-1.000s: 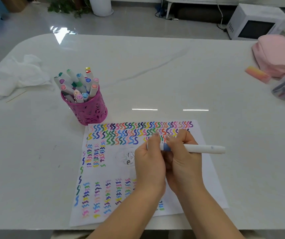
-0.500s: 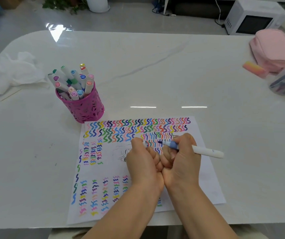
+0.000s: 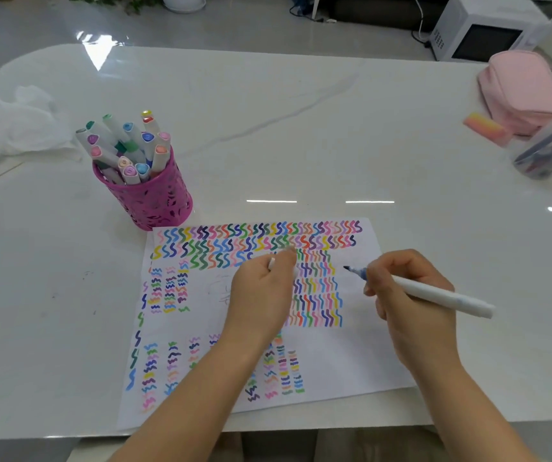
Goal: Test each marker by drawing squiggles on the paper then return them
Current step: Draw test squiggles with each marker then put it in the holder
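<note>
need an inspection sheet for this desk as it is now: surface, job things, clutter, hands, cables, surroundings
surface: glossy white marble-look table, faint smudges at left
job's things: white sheet of paper covered in coloured squiggles; uncapped white marker with blue tip; small white cap; pink perforated pen cup holding capped markers
clutter: crumpled white tissue; pink fabric pouch; orange-pink block; clear plastic case of pens
hands: left hand grips the cap; right hand holds the marker, tip pointing left over the paper
cables: white cable beside the microwave
surroundings: white microwave and white plant pot on the floor
</note>
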